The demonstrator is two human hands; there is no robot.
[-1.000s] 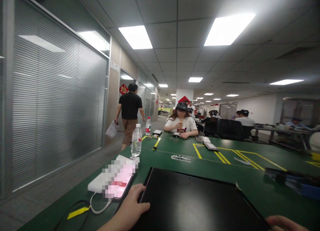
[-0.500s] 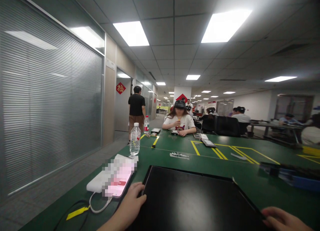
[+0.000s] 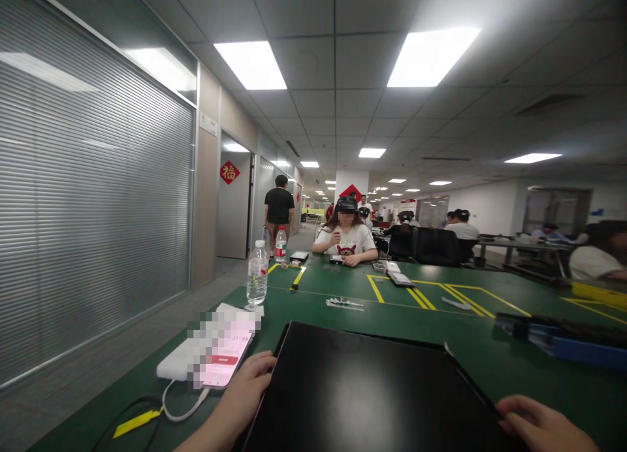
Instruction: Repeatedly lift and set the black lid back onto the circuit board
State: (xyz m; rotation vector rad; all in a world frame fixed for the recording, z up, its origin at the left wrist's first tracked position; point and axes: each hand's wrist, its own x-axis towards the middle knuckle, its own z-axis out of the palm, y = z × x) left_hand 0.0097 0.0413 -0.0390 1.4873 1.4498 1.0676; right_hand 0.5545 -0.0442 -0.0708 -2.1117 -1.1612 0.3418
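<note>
One broad green bench point(image 3: 416, 324) is used as the support here, its far part marked with yellow tape point(image 3: 376, 289), probably so that places can be kept apart. On its near part, the black panel point(image 3: 367, 400) is held by opposite side edges, dark face upward, presumably so that it can be kept steady with its face left untouched; whether its underside is fully rested cannot be told. Well off to the right, a blurred blue container point(image 3: 588, 355) is set, seemingly to leave room. The panel's left edge is grasped by the fingers of the left hand point(image 3: 247, 388), and its right edge is pinched between the fingers of the right hand point(image 3: 541, 420). Left of the panel, a white block point(image 3: 179, 359) is laid; beyond it a capped bottle point(image 3: 257, 275) is stood upright, perhaps out of the way. Beside the block a lit phone point(image 3: 224, 364) is placed, joined to it by a white cable point(image 3: 183, 420), likely for charging
</note>
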